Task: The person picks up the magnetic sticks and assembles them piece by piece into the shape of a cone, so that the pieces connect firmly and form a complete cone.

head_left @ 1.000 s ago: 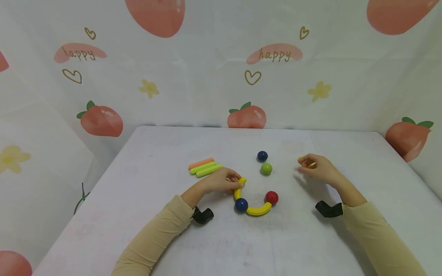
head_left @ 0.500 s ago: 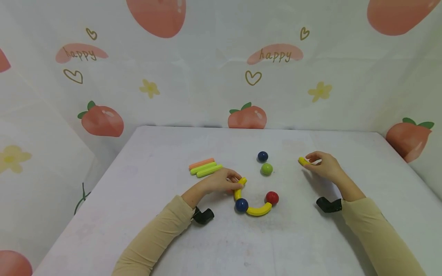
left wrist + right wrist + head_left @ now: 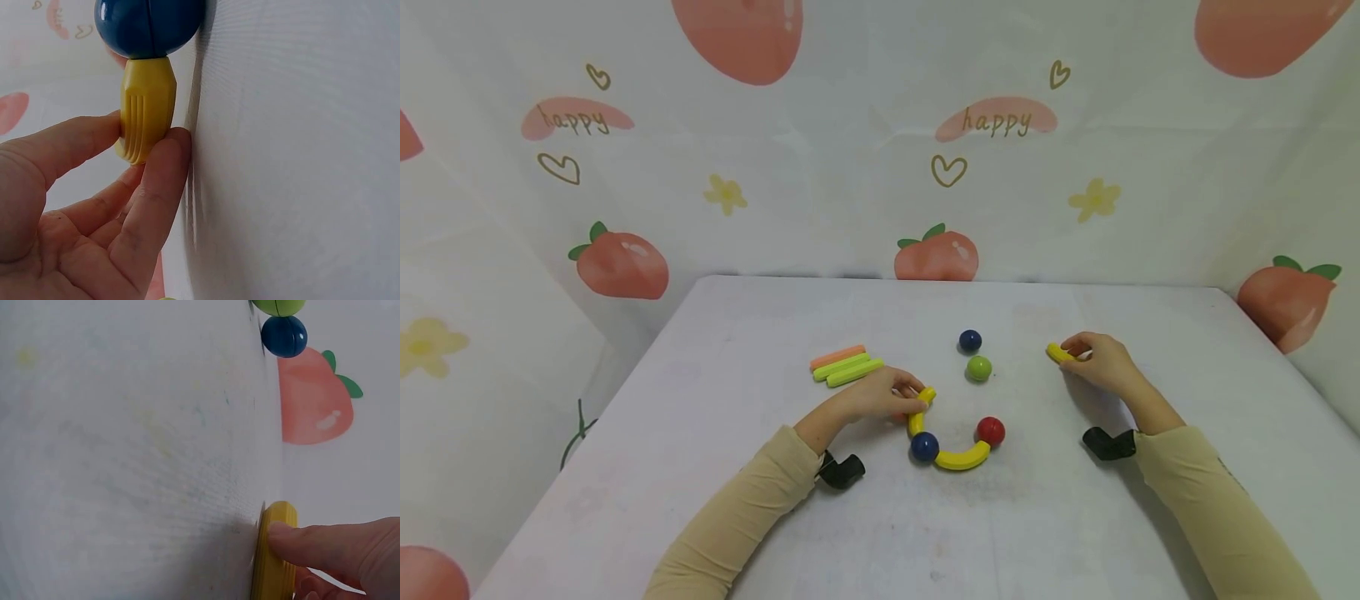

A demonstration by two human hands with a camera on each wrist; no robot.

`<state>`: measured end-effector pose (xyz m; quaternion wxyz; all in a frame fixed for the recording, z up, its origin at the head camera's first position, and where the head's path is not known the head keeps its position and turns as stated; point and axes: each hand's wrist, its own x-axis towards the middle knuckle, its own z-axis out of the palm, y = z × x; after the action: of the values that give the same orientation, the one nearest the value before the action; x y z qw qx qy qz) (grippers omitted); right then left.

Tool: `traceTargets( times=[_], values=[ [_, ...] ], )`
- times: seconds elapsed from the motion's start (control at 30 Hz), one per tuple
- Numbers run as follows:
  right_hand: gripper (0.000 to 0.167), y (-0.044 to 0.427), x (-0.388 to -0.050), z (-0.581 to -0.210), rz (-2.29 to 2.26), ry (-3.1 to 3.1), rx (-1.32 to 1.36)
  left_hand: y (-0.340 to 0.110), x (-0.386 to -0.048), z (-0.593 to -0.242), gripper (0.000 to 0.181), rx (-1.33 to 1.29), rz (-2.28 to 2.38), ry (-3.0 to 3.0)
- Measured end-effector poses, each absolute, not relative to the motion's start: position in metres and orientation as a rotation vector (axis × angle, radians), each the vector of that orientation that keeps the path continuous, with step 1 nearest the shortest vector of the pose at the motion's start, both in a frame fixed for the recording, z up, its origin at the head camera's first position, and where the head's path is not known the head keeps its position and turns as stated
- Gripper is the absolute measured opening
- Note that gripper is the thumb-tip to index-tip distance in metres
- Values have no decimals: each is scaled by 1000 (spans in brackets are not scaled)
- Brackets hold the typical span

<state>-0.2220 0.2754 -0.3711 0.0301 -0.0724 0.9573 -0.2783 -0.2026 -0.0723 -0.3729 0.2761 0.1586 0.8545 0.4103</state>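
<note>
My left hand (image 3: 880,393) pinches a curved yellow toy rod (image 3: 149,103) between thumb and fingers. One end of that rod meets a dark blue ball (image 3: 924,447). From the ball a second curved yellow rod (image 3: 962,457) runs right to a red ball (image 3: 991,431); together they make a U on the table. Over at the right, my right hand (image 3: 1105,364) holds another yellow rod (image 3: 274,559) by thumb and fingers, low at the tabletop. Part of this rod is hidden by the fingers. Something reddish peeks out below the left hand, mostly covered.
Behind the U lie a green ball (image 3: 979,368) and another dark blue ball (image 3: 970,341). Two lime rods (image 3: 854,372) and an orange rod (image 3: 838,357) lie side by side beyond the left hand. A patterned cloth (image 3: 820,192) hangs behind the white table (image 3: 760,317).
My right hand has shifted slightly along with its yellow rod, and more of that rod now shows past the fingers. The left hand and the U-shaped chain have stayed in place.
</note>
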Motion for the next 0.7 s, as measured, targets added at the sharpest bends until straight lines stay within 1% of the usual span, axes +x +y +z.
traceTargets(
  times=[0.17,0.47,0.7],
  values=[
    [35,275,-222,-369,-878,2942,-230,-72,-202,-373,40,424,1106,2291],
    [47,270,-219,-360,-994,2857,-203,-74,-202,-372,40,439,1099,2296],
    [52,259,-210,-355,-1091,2729,-209,-74,-202,-372,40,449,1102,2294]
  ],
)
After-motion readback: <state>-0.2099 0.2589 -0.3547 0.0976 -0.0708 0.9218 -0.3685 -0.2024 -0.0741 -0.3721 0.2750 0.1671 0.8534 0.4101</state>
